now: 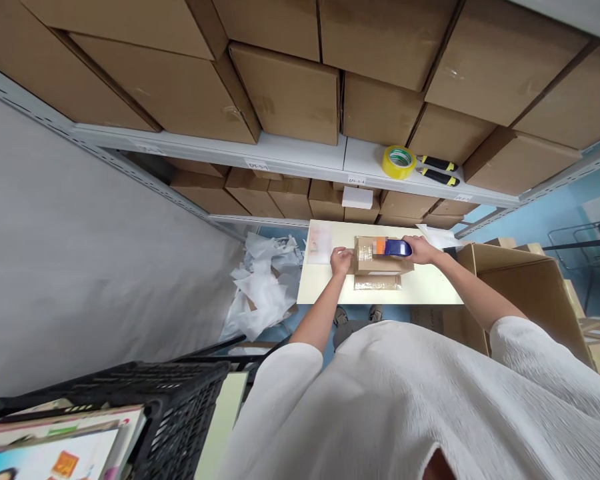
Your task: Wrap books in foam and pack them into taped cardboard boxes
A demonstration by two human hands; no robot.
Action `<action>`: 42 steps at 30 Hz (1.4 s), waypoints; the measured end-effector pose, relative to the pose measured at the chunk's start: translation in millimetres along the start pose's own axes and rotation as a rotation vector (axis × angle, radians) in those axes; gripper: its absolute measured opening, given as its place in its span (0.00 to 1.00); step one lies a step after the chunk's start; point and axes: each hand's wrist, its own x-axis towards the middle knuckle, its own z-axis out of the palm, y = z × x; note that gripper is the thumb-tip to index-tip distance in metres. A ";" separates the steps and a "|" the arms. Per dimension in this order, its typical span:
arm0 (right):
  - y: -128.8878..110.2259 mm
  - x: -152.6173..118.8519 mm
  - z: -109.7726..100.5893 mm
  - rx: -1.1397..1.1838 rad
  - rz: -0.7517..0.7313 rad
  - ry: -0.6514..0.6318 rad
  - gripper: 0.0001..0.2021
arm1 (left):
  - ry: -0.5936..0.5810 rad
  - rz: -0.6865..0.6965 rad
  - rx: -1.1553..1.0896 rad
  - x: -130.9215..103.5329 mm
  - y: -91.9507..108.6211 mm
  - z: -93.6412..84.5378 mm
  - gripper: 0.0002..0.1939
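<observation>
A small cardboard box sits on the pale table, with shiny clear tape across its left part. My right hand grips a blue and orange tape dispenser, which lies over the top of the box. At the box's left edge, my left hand has its fingers curled against the cardboard; the fingertips are partly hidden. A flat piece with clear tape shows along the near side of the box.
Large cartons fill the shelf ahead, where a yellow tape roll lies beside two yellow-and-black cutters. An open carton stands at the right. White wrapping sheets heap at the left, beyond a black crate holding magazines.
</observation>
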 end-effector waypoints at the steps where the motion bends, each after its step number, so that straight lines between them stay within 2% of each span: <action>1: -0.3 -0.1 0.0 -0.002 0.004 0.000 0.26 | 0.005 -0.009 0.004 -1.0 -1.1 2.6 0.16; 8: -0.4 -0.2 -0.2 -0.021 0.021 -0.016 0.27 | 0.043 -0.024 0.061 -8.3 1.6 13.2 0.19; 17: -1.2 -0.1 -0.5 -0.043 0.027 -0.019 0.29 | 0.048 0.056 0.028 -19.6 3.7 17.2 0.36; 21: -1.4 0.0 -0.5 -0.035 0.018 -0.012 0.29 | 0.061 0.050 0.027 -22.0 4.2 20.3 0.42; 24: -0.5 0.2 -0.3 -0.038 0.022 -0.009 0.27 | 0.098 0.044 0.064 -20.1 6.0 19.8 0.39; 30: 0.1 0.3 0.4 -0.056 0.035 -0.009 0.25 | 0.100 0.076 0.112 -22.2 4.6 7.9 0.24; 34: -2.7 -0.6 -0.8 -0.048 0.033 -0.005 0.23 | -0.032 0.154 0.006 -33.0 2.1 7.9 0.16; 37: -5.2 -1.3 -2.7 -0.026 0.029 -0.002 0.23 | -0.129 0.097 0.040 -37.7 5.1 7.6 0.14; 40: -7.1 -1.8 -4.1 -0.028 0.036 -0.013 0.21 | -0.174 0.065 0.208 -38.4 14.2 1.9 0.21; 42: -8.0 -2.0 -4.0 -0.039 0.047 -0.018 0.21 | -0.234 0.194 0.341 -38.3 23.9 -1.7 0.28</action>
